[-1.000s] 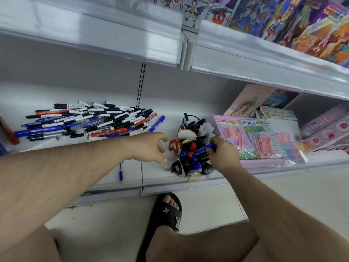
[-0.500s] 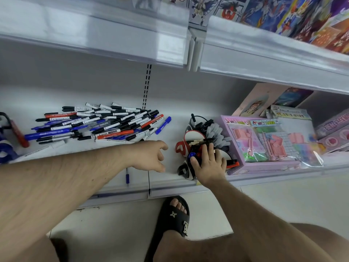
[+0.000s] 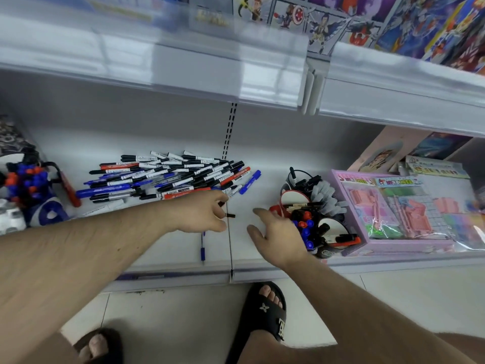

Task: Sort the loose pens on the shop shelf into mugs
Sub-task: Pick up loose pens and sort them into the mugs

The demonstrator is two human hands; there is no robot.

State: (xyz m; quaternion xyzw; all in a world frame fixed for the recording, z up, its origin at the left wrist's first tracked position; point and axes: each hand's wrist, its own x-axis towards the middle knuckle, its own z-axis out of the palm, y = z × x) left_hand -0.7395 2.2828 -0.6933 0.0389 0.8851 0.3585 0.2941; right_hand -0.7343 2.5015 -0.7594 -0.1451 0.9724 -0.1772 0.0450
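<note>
My left grip (image 3: 207, 214) pinching small black-tipped pen (image 3: 227, 214), partly hidden; right grip (image 3: 278, 232) spread, empty, just right of it; heap of black, blue, red pens (image 3: 168, 177) behind-left, long axes sideways; pen-filled black-and-white mug (image 3: 312, 222) beside right grip, nearer it.

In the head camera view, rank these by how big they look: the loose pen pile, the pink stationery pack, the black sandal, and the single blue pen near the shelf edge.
1. pen pile
2. pink stationery pack, close to the pile, so that order is unsure
3. black sandal, nearer the camera
4. single blue pen
</note>
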